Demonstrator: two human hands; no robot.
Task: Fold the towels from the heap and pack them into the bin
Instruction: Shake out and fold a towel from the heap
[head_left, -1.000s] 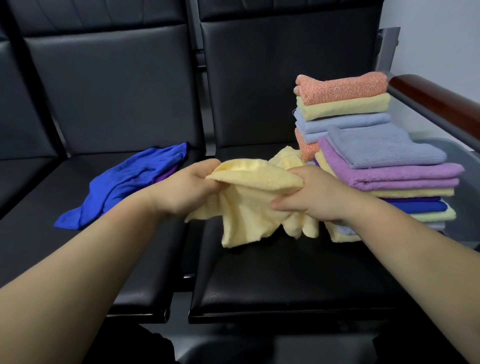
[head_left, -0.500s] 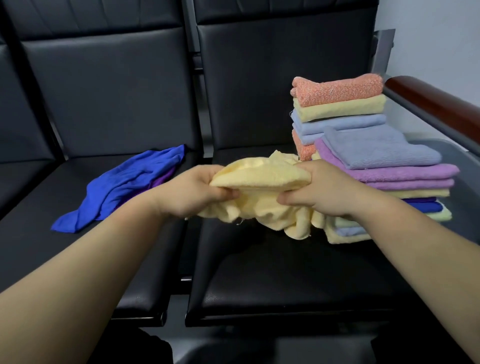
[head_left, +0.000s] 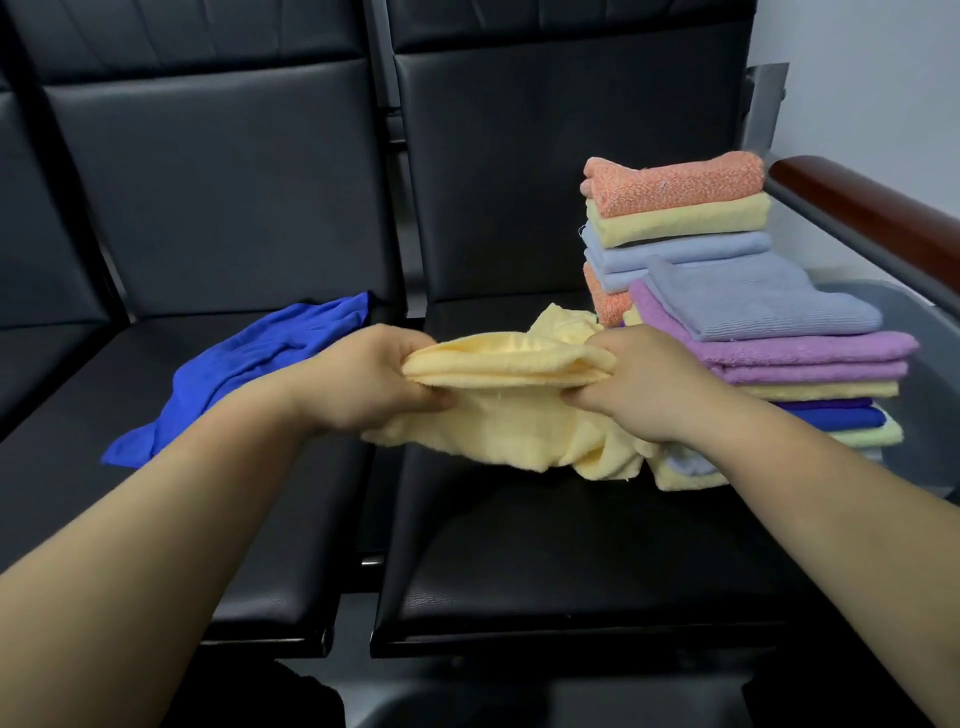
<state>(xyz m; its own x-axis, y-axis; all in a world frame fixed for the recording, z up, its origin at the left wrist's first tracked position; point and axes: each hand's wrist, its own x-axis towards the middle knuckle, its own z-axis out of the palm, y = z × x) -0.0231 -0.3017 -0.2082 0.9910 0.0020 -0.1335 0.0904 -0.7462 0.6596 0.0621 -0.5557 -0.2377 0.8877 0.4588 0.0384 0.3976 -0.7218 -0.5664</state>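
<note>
While my left hand (head_left: 363, 387) and right hand (head_left: 641, 387) each clench an end of the pale-yellow terry towel (head_left: 511, 358), doubled above the black padded seat (head_left: 519, 561), I judge I'm mid-fold; next, halve it again. Right of my grip, folded towels (head_left: 779, 353) crowd the grey plastic bin (head_left: 930, 400); left lies a crumpled blue cloth (head_left: 249, 369).

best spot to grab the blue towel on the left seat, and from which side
Pinch the blue towel at its near pointed corner, which lies flat toward the left seat's front, coming down from above. That tip sticks out clear of the crumpled folds, so it should lift cleanly. The left hand is nearer, but it and the right hand both grip the yellow towel.
</note>
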